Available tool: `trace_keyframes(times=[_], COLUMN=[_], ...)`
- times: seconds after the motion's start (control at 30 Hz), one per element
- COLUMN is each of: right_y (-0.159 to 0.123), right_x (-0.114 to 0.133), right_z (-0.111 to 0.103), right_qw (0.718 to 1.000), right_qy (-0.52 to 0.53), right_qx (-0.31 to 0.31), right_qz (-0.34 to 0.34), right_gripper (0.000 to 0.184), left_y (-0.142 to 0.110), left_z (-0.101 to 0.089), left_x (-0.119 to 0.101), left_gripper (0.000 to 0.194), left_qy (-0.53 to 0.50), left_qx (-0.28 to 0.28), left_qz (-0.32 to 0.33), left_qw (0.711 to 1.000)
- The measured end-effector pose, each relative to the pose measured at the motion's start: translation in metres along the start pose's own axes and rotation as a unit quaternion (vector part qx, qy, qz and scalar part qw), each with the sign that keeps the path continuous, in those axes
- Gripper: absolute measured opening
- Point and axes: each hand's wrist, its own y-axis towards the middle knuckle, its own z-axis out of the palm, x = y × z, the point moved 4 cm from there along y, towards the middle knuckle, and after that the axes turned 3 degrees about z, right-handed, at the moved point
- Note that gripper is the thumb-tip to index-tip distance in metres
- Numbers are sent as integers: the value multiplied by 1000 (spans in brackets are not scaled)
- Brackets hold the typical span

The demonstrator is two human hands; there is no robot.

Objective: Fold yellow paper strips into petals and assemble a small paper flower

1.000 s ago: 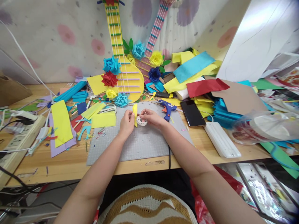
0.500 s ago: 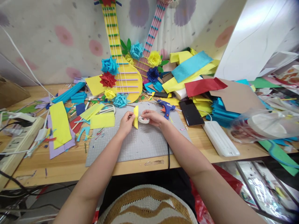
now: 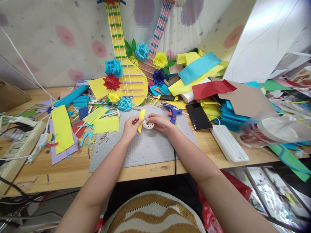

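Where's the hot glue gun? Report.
Right of centre in the head view, the hot glue gun lies at the far edge of the cutting mat, between the right hand and the smartphone.

The left hand (image 3: 130,129) held a yellow strip (image 3: 141,119) above the mat (image 3: 150,150); just beside it, the right hand (image 3: 159,122) held a white ring (image 3: 147,126). A glue gun (image 3: 174,112) lay near a phone (image 3: 199,117).

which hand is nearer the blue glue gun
Right. The right hand, holding a white disc, is just left of the blue glue gun; the left hand, pinching a yellow strip, is farther left.
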Motion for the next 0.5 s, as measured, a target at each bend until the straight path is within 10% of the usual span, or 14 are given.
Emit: trace_keyframes(times=[0.13, 0.27, 0.37, 0.5], right_y=[-3, -10, -11, -9], right_x=[8, 12, 9, 8], right_z=[5, 16, 20, 17], right_qw=[977, 863, 808, 804], right_qy=[-157, -408, -492, -513], right_qx=[-32, -93, -126, -123], right_qz=[-140, -283, -299, -276], right_gripper=[38, 47, 38, 22], left_y=[1, 0, 0, 0], left_z=[-6, -7, -6, -6], left_x=[-2, -6, -6, -6], left_gripper=[19, 14, 13, 11], left_qy=[28, 25, 7, -3], left_qx=[-51, -55, -46, -56], left_qz=[12, 7, 0, -6], left_qw=[998, 998, 999, 998])
